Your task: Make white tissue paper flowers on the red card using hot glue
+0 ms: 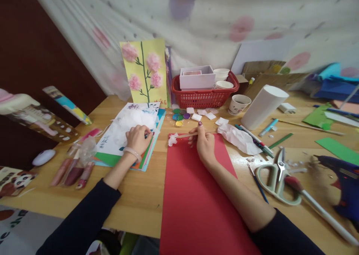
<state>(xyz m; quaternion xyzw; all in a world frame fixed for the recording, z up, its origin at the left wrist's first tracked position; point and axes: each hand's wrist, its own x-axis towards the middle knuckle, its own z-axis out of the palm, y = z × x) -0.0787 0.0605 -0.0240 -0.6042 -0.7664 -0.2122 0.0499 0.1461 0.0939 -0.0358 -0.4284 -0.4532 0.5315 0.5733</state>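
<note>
My right hand [206,144] is closed on a thin wooden stick [186,134] above the top of a red sheet of paper [193,195]. At the stick's left end lies a small white crumpled tuft [172,139], near the sheet's upper left corner. My left hand [138,139], with a pale bangle on its wrist, rests at the edge of a pile of white cotton [137,121] on a stack of coloured papers [146,155]. Its fingers are curled in, and what they hold, if anything, is hidden.
Behind stand a yellow flower picture [146,86], a red basket [202,98], a paper cup [239,104] and a white roll [263,107]. Scissors [277,176], pens, a crumpled tissue [238,138] and a blue glue gun [343,184] lie right. Bottles and a white mouse [43,157] are left.
</note>
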